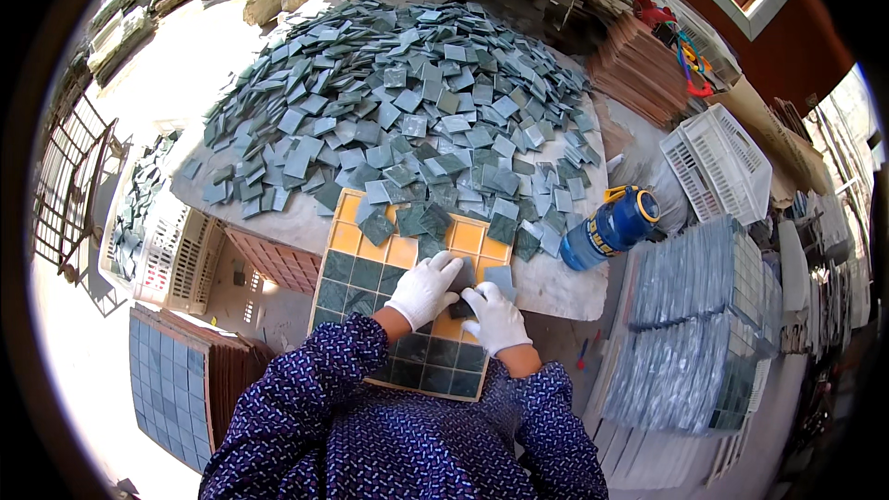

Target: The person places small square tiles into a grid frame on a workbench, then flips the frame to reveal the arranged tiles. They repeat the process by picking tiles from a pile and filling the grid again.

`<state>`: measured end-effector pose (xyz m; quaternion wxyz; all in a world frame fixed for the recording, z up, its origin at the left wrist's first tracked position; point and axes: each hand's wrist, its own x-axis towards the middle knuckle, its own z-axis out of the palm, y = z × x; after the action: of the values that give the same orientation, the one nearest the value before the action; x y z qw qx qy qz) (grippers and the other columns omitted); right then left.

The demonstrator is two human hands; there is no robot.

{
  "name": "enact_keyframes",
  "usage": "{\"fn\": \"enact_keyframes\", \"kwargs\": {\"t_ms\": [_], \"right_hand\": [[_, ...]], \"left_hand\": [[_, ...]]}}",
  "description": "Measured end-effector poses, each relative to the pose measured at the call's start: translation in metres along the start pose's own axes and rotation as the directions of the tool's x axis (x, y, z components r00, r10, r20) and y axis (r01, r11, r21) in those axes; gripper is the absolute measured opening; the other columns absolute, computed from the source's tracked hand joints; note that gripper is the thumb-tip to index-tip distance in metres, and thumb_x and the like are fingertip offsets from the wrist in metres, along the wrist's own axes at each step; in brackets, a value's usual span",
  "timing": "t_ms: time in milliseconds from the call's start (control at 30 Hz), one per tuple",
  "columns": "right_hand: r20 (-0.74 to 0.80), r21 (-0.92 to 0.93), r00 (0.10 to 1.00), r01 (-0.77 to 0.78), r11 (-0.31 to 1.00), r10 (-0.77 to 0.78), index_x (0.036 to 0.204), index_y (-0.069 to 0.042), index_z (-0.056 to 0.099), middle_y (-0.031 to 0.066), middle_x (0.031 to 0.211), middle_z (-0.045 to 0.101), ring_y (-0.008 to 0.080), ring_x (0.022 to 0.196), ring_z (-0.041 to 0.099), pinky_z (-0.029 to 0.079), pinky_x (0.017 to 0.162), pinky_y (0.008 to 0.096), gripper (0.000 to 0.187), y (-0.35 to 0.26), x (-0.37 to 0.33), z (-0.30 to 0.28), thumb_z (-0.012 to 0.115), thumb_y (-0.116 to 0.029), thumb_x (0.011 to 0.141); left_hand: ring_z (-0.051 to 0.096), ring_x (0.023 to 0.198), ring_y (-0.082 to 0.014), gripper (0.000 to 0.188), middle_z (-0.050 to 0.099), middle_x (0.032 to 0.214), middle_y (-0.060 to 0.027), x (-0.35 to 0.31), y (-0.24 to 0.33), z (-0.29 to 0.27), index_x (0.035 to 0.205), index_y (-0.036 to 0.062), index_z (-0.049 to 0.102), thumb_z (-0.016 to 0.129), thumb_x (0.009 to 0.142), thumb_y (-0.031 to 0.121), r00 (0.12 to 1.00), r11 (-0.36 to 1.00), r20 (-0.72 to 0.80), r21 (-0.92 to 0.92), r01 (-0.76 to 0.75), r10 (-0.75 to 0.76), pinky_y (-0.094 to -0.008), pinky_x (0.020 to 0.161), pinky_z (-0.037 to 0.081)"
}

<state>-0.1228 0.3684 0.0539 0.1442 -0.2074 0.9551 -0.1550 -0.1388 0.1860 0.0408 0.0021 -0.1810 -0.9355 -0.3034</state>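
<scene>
A yellow gridded tray tilts toward me on the table's near edge, partly filled with dark green square stone tiles. Both my hands wear white gloves and work above its middle. My left hand has its fingers closed at the edge of a dark stone tile. Close beside it, my right hand curls its fingers around another dark tile, partly hidden by the glove. Several loose tiles lie across the tray's upper cells, and a paler tile rests near my right fingertips.
A wide heap of loose tiles covers the table. A blue water bottle stands at its right edge. Stacked tile sheets and a white crate are at right. Filled trays and another white crate stand left.
</scene>
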Motion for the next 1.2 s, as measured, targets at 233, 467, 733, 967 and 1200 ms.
{"fn": "enact_keyframes", "kwargs": {"t_ms": [233,467,733,967,1200], "right_hand": [[-0.197,0.079,0.977,0.099,0.992,-0.082,0.126,-0.011,0.048,0.0116,0.118,0.051,0.0334,0.104,0.058,0.049,0.085,0.0426,0.060,0.006,-0.002,0.016,0.075,-0.019,0.073],[-0.117,0.162,0.985,0.146,0.976,-0.128,0.117,-0.010,0.052,0.0129,0.114,0.052,0.0339,0.098,0.059,0.051,0.081,0.0413,0.044,0.005,-0.005,0.030,0.070,-0.014,0.078],[-0.322,0.355,0.946,0.100,0.929,0.022,0.117,-0.007,0.054,0.0145,0.120,0.054,0.0287,0.086,0.064,0.052,0.078,0.0380,0.043,-0.012,-0.022,0.044,0.070,-0.014,0.078],[-0.407,0.105,0.909,-0.045,0.993,0.084,0.124,-0.012,0.052,0.0098,0.126,0.052,0.0310,0.108,0.057,0.049,0.086,0.0406,0.054,0.044,-0.023,-0.001,0.072,-0.017,0.075],[-0.366,0.178,0.929,0.116,0.977,-0.043,0.123,-0.007,0.051,0.0140,0.120,0.052,0.0331,0.103,0.057,0.049,0.085,0.0407,0.056,0.073,-0.018,0.004,0.074,-0.016,0.073]], "left_hand": [[0.059,0.098,-0.0378,0.060,0.052,0.115,-0.0180,0.028,-0.012,-0.003,0.124,0.0028,0.049,0.073,0.071,0.019,0.982,0.996,0.179,0.059,-0.065,0.054,-0.0432,0.082,0.050],[0.057,0.099,-0.0388,0.058,0.053,0.115,-0.0201,-0.012,-0.025,-0.019,0.122,0.0005,0.051,0.072,0.070,0.016,0.998,0.999,0.052,-0.018,-0.043,0.044,-0.0416,0.084,0.050],[0.056,0.103,-0.0375,0.054,0.052,0.117,-0.0173,-0.022,-0.019,-0.009,0.122,0.0038,0.049,0.069,0.072,0.012,0.993,0.990,-0.010,-0.076,-0.116,0.115,-0.0415,0.086,0.050],[0.057,0.101,-0.0372,0.049,0.054,0.117,-0.0181,0.001,-0.013,0.001,0.120,0.0022,0.051,0.068,0.075,0.012,0.971,0.980,0.134,-0.036,-0.194,0.197,-0.0419,0.085,0.049],[0.059,0.090,-0.0351,0.026,0.060,0.096,-0.0165,-0.005,-0.014,-0.004,0.108,0.0039,0.058,0.059,0.084,0.014,0.982,0.977,0.105,-0.165,-0.137,0.155,-0.0415,0.079,0.050]]}}
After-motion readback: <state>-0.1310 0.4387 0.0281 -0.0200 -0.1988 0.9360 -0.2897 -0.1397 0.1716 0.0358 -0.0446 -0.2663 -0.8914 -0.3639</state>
